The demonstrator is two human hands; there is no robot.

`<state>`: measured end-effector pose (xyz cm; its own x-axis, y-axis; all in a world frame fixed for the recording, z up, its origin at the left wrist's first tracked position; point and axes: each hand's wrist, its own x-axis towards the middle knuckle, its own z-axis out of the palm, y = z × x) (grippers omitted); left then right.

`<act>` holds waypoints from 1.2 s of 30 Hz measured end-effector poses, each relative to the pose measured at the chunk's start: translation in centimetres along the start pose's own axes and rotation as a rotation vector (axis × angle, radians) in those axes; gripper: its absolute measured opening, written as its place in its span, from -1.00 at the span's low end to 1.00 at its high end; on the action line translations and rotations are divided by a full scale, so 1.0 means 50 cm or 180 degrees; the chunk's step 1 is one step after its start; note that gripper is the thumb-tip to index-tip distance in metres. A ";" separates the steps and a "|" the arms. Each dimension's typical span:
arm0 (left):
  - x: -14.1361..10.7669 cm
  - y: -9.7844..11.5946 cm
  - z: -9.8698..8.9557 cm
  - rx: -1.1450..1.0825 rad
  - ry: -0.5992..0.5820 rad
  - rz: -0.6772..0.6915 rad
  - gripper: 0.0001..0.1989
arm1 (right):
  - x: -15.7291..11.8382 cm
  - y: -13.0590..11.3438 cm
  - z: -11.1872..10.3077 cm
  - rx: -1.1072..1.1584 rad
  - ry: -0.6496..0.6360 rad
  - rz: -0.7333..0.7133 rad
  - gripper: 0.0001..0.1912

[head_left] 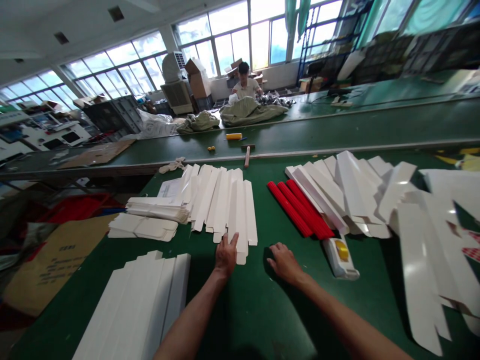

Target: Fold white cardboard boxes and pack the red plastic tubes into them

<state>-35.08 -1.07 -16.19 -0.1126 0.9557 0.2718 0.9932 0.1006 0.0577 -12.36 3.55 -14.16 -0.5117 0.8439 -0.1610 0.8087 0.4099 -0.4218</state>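
Note:
My left hand (226, 256) rests at the lower end of a fanned row of flat white cartons (221, 202), its fingers apart and touching one of them. To its right, my right hand (284, 262) is over the green table (258, 310) with fingers apart and nothing in it. Beyond my right hand lie red ribbed tubes (305, 210) side by side. A white tape dispenser with a yellow roll (341, 252) sits right of that hand. At the lower left is a stack of long white boxes (138, 305).
Loose white cartons (360, 192) spread across the right side. Bundled white cartons (142, 226) lie at the left. A hammer-like tool (247, 156) and a yellow roll (234, 136) are farther back. A person (245, 86) sits behind the far table. A brown carton (60, 255) stands at the left.

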 end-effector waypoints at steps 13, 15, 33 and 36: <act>0.041 0.126 -0.474 -0.2297 0.0342 -0.0212 -0.76 | -0.053 -0.103 -0.165 0.0116 0.2193 -0.1048 0.22; 0.027 0.155 -0.519 -0.2864 0.0055 -0.0321 -0.80 | -0.072 -0.118 -0.190 0.0171 0.2419 -0.1325 0.19; 0.043 0.245 -0.394 -0.4143 0.0450 -0.0769 -0.54 | -0.007 0.039 -0.209 0.1714 0.0155 -0.0135 -0.42; 0.050 0.249 -0.392 -0.3889 0.0758 -0.1080 -0.57 | 0.070 0.109 -0.230 0.1098 0.0865 0.1046 -0.55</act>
<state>-23.54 -2.84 4.07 -0.4807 0.8470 0.2270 0.2590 -0.1102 0.9596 -6.42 12.72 -6.74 -0.1181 0.9861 -0.1166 0.7480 0.0111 -0.6636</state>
